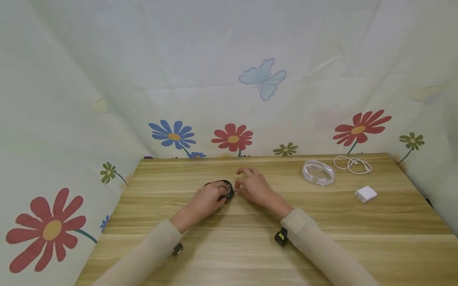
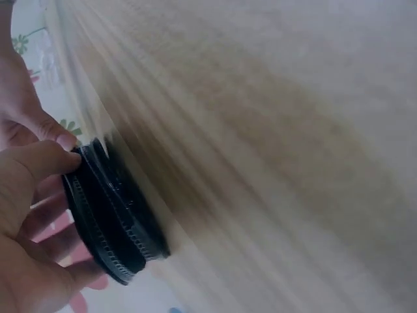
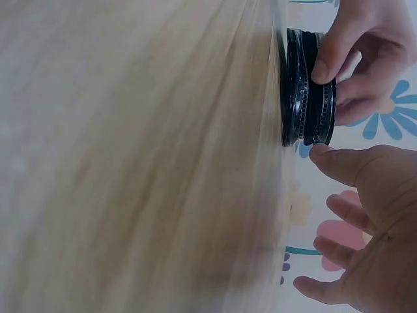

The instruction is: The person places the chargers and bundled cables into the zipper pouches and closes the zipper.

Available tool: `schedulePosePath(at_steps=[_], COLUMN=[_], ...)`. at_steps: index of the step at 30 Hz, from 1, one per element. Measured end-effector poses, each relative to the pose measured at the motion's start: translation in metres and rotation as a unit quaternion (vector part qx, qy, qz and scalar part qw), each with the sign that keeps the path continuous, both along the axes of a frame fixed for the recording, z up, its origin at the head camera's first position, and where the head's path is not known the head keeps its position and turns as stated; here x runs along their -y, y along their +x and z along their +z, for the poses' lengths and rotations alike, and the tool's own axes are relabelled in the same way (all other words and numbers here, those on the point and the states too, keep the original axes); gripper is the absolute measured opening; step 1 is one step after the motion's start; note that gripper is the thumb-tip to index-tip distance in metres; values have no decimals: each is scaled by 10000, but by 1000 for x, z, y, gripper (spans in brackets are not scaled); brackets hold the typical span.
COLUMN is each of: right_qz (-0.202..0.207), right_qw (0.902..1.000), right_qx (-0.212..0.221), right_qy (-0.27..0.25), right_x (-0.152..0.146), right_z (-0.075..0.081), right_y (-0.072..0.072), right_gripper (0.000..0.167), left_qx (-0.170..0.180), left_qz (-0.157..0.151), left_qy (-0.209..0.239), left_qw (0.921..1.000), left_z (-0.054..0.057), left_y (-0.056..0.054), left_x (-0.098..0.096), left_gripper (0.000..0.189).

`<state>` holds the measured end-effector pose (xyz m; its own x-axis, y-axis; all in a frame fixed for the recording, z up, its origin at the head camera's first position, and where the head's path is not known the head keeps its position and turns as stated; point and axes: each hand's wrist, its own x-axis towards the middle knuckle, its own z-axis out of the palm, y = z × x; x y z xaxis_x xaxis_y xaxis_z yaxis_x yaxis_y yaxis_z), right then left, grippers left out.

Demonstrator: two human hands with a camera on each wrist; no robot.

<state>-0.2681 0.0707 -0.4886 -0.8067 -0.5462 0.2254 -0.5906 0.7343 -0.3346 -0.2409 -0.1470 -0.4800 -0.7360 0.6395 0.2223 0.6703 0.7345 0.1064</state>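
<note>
In the head view my left hand [image 1: 205, 200] grips a small round black zippered case [image 1: 229, 196] low on the table. The left wrist view shows thumb and fingers around the case [image 2: 107, 215], with two rows of zipper teeth standing apart along its side. At the case's right edge is my right hand [image 1: 253, 186]. Its thumb tip meets the small zipper pull [image 3: 317, 139] in the right wrist view, seemingly pinching it, though the index finger is mostly hidden there. Its other fingers spread away from the case.
To the right on the wooden table [image 1: 250, 254] lie a clear round plastic container [image 1: 318, 172], a looped white cable [image 1: 352, 163] and a white charger plug [image 1: 365, 194]. A flower-printed sheet [image 1: 200, 95] hangs behind the table and at both sides.
</note>
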Motion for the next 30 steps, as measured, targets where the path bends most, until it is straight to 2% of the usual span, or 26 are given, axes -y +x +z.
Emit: schedulePosePath(at_steps=[3,7,9,13,16,19,22,27,30], right_qz=[88,254,300,264,167,103,111,219,281], right_qw=[10000,9996,9994,9993,9993,9994,9997,9995,9994], right_qx=[-32,-119,-164,-266,-346,-336,-233,-163,-116], right_qy=[-14,-34,-19,60,12,-37,-32,-179,-188], right_x=[1,3,4,4,5,7,8,8,9], right_z=[1,1,2,0,0,0,-1,3,5], right_y=[1,4,6,7,5,3,2,6,7], right_gripper=[5,4,4,6,7,7,6,7,7], left_qx=[-43,-292,-345,-482,-669,-700,-536,-134,3], left_qz=[406,1043,1189,1140,957,737,714,1087,969], left_qy=[-279,-987,-1140,-1071,-993,-824,-638,-347,-103], left_qw=[9988,9892,9857,9865,9882,9914,9940,9934,9952], left_z=[6,15,17,16,12,9,6,5,6], left_y=[-1,4,8,16,17,16,14,11,7], left_x=[-4,-15,-20,-24,-20,-13,-6,-4,-7], left_gripper=[16,26,24,15,10,5,8,26,25])
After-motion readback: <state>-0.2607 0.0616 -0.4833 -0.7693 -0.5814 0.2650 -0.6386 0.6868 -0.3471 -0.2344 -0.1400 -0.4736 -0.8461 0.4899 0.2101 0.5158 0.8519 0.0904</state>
